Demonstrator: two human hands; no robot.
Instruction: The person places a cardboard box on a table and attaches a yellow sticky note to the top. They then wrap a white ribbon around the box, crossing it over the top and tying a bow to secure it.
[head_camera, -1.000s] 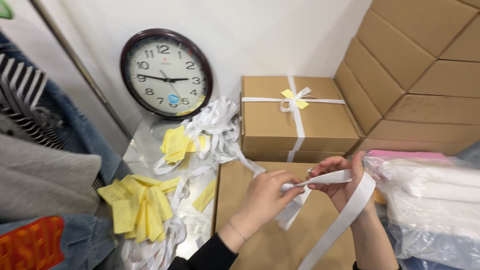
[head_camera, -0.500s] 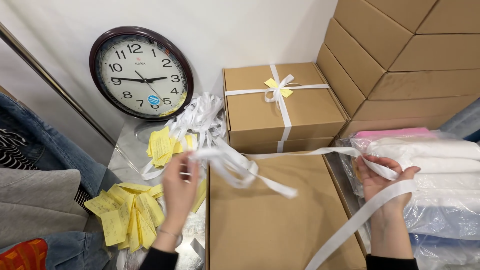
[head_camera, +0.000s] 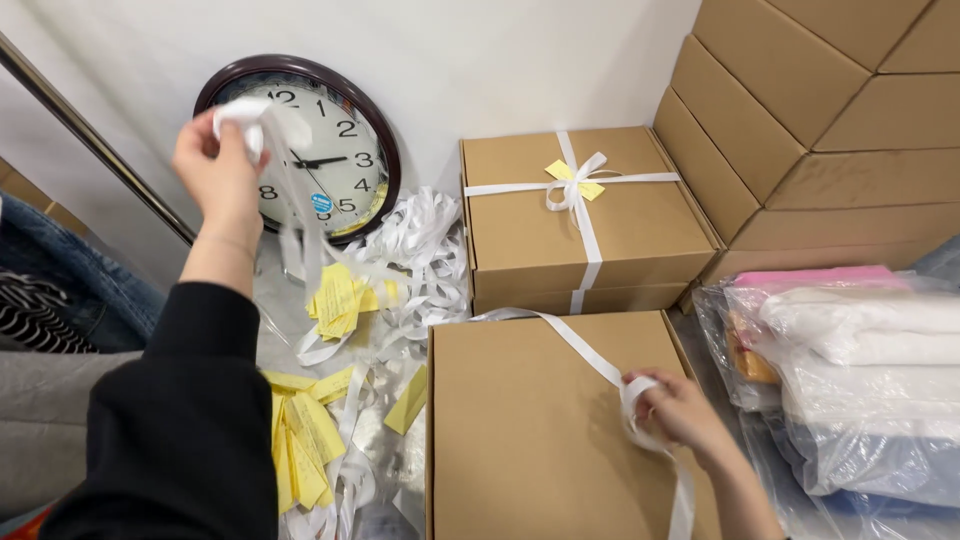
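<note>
White ribbon (head_camera: 565, 335) held at both ends: left hand (head_camera: 215, 170) lifted high in front of the wall clock (head_camera: 325, 150), fingers pinched around a bunched white end; right hand (head_camera: 675, 410) low on the lid of the plain cardboard box (head_camera: 530, 430), closed around a small loop of the same ribbon. Between the two hands, a flat band lying loosely across the corner of the box, then lost in the pile of loose ribbon (head_camera: 425, 255), so hard to say for certain that this is one single piece. Very light and soft, no stiffness at all, smooth and probably slippery; likely to twist, curl and tangle easily. Best taken by a flat pinch near the end, or wrapped once around the fingers. Behind, a second box (head_camera: 585, 245) already tied with a bow; yellow paper tags (head_camera: 300, 440) scattered on the table (head_camera: 395, 470); folded cloth in plastic bags (head_camera: 860, 380) at the right.
</note>
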